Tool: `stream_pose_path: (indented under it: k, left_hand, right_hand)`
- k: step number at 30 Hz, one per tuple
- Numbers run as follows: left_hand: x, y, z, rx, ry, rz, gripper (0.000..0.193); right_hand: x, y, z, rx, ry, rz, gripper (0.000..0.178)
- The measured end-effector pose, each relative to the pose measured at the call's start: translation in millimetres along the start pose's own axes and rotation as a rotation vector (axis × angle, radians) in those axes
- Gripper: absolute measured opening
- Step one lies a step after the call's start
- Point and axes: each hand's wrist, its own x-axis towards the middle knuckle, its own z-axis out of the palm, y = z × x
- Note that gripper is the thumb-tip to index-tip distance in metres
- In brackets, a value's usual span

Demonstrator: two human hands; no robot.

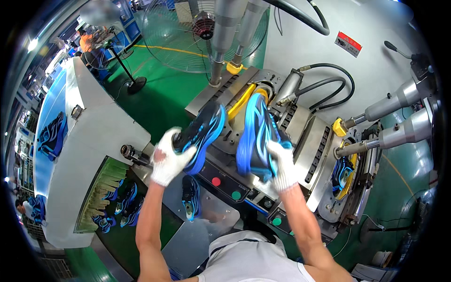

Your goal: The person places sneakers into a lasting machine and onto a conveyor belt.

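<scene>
My left hand (pixel 168 157), in a white knit glove with a reddish stain, grips a black and blue sneaker (pixel 201 134) by its heel end, toe pointing away from me. My gloved right hand (pixel 283 164) is closed on the near end of a second black and blue sneaker (pixel 253 134), tilted on its side with the blue sole edge showing. That sneaker's far end is over the left station of a pressing machine (pixel 230 185), beside a yellow pad (pixel 242 102). A third sneaker (pixel 190 196) lies on a metal plate (pixel 213 221) below my left hand.
The machine's right station holds another sneaker (pixel 342 174) under metal cylinders (pixel 394 101). Red (pixel 216 181) and green (pixel 236 195) buttons line the front panel. At left, several sneakers (pixel 127 202) lie by a fringed opening (pixel 98 192); more (pixel 52 135) ride a blue belt. A fan (pixel 203 26) stands behind.
</scene>
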Motion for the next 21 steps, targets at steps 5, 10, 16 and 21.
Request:
stream_pose_path:
  k: [5, 10, 16, 21]
  left_hand:
    - [-163, -83, -59, 0.086, 0.072, -0.331, 0.062]
    - [-305, -150, -44, 0.327, 0.099, -0.768, 0.064]
    - [-468, -189, -10, 0.305, 0.347, -1.227, 0.066]
    - [-545, -208, 30, 0.376, 0.466, -1.527, 0.094]
  right_hand:
    - [166, 17, 80, -0.127, -0.01, 0.066, 0.011]
    - [326, 59, 3, -1.355, 0.415, -0.163, 0.023]
    - [352, 89, 15, -1.9, 0.572, -0.356, 0.034]
    - [297, 69, 46, -2.368, 0.142, -0.34, 0.036]
